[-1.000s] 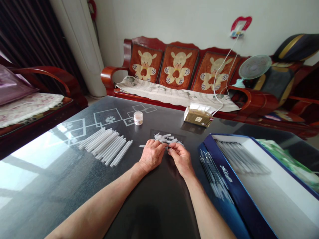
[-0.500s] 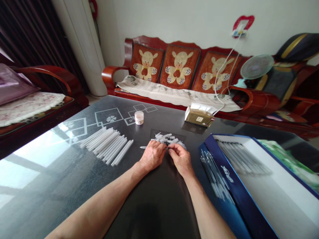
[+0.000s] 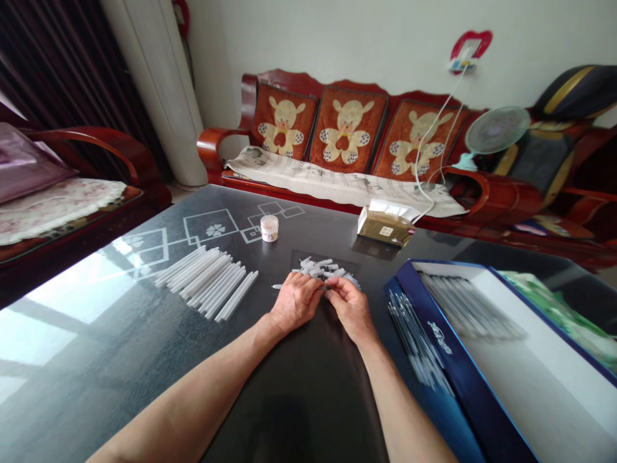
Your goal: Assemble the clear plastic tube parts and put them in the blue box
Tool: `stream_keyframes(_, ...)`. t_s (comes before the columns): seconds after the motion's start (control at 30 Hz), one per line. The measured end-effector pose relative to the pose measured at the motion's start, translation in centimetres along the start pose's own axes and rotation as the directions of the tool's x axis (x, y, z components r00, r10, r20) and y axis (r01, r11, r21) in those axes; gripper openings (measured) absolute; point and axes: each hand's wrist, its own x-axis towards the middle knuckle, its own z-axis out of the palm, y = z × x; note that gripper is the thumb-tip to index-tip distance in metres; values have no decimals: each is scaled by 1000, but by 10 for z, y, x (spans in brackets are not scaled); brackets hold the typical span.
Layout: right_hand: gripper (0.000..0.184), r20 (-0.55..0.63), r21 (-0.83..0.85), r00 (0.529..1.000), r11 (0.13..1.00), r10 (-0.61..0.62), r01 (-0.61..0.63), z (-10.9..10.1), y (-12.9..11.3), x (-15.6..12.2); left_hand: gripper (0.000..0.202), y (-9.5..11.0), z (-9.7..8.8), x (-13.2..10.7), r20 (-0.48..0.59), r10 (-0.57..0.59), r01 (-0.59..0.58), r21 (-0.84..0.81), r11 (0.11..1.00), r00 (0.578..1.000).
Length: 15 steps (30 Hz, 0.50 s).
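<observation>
My left hand (image 3: 295,299) rests on the dark glass table (image 3: 144,347), fingers curled round a thin pen refill whose tip (image 3: 276,286) pokes out to the left. My right hand (image 3: 350,305) lies just beside it, fingers pinched on a small pale part that I cannot make out clearly. Both hands sit at the near edge of a small heap of translucent plastic caps (image 3: 324,268). A fanned row of white plastic tubes (image 3: 207,280) lies on the table to the left of my left hand.
A blue box (image 3: 436,341) with a white inside, holding several thin refills, stands at the right. A small white jar (image 3: 268,227) and a brown packet (image 3: 385,226) sit farther back. A red wooden sofa (image 3: 337,128) stands behind the table, with a fan (image 3: 496,128) to its right.
Almost nothing differs. My hands stay together at the heap of caps, with only slight finger shifts and a small camera drift.
</observation>
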Motion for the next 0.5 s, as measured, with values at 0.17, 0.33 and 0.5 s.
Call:
stream_keyframes(0.17, 23, 38, 17, 999, 999, 28, -28, 0, -2, -1, 16, 0, 0, -1, -18, -20, 19, -16, 1000, 1000)
stream_keyframes(0.33, 26, 39, 19, 998, 999, 45, -46, -1, -3, -3, 15, -1, 1, -1, -13, -46, 45, -40, 998, 999)
stream_keyframes(0.5, 31, 26, 36, 998, 998, 58, -59, -2, -2, -2, 18, -1, 2, 0, -25, -47, 44, -132, 990, 999)
